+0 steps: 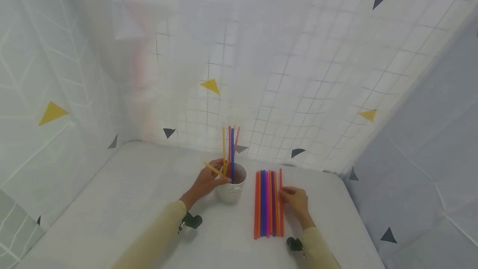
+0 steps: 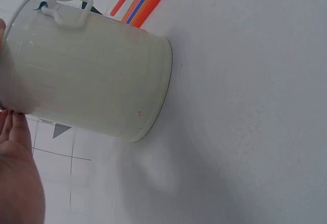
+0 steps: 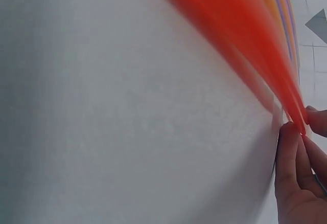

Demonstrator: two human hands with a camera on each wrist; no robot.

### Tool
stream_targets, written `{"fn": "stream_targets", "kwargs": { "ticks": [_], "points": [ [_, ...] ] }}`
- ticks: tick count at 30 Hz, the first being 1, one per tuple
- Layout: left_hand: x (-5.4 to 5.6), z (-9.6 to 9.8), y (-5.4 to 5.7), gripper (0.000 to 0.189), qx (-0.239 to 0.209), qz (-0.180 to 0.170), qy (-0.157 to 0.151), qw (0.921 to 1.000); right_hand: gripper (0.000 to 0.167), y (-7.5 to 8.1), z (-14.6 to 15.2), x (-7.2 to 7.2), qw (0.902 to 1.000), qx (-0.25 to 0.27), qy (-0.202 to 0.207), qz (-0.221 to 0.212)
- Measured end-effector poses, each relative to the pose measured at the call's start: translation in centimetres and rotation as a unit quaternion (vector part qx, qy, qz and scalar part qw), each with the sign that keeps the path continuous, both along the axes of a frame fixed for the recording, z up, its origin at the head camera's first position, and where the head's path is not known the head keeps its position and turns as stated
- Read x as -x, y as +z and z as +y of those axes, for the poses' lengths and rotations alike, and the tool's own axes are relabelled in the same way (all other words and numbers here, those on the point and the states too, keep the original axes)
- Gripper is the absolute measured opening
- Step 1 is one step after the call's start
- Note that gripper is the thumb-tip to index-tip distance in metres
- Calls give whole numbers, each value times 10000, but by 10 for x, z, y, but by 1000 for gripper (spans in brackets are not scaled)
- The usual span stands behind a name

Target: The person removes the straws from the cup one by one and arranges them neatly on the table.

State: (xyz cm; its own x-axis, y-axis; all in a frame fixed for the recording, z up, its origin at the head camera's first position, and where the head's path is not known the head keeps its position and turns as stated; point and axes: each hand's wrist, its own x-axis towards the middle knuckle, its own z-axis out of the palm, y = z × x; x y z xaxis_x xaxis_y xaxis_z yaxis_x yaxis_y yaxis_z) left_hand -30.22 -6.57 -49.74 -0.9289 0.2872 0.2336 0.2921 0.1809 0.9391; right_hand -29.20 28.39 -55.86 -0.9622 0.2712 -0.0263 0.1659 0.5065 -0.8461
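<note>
My left hand grips a small white pail around its rim, thumb at the near side. Several straws stand in the pail, among them a blue straw; a yellow straw leans out leftward over the hand. In the left wrist view the pail fills the left half, fingertips right at its upper part. My right hand pinches a red straw at the right end of a row of straws. In the right wrist view thumb and fingers meet on that red straw, its near end blurred.
The row of straws, in orange, purple, pink and red, lies side by side on the white table, right of the pail. A patterned sheet hangs behind the table, with more sheeting at both sides.
</note>
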Motion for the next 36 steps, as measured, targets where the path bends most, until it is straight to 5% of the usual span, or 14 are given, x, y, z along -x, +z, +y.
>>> {"fn": "stream_targets", "kwargs": {
  "ticks": [14, 27, 36],
  "points": [
    [21, 0, -28, 69, -138, 38, 64, 9999, 36, 4, -7, 5, 9972, -736, -8, -143],
    [15, 0, -19, 69, -99, 40, 42, 9999, 36, 5, -12, 4, 9970, -754, -173, -96],
    [19, -1, -26, 68, -108, 8, 50, 9999, 37, 1, -11, 2, 9971, -731, -216, -76]
  ]
}}
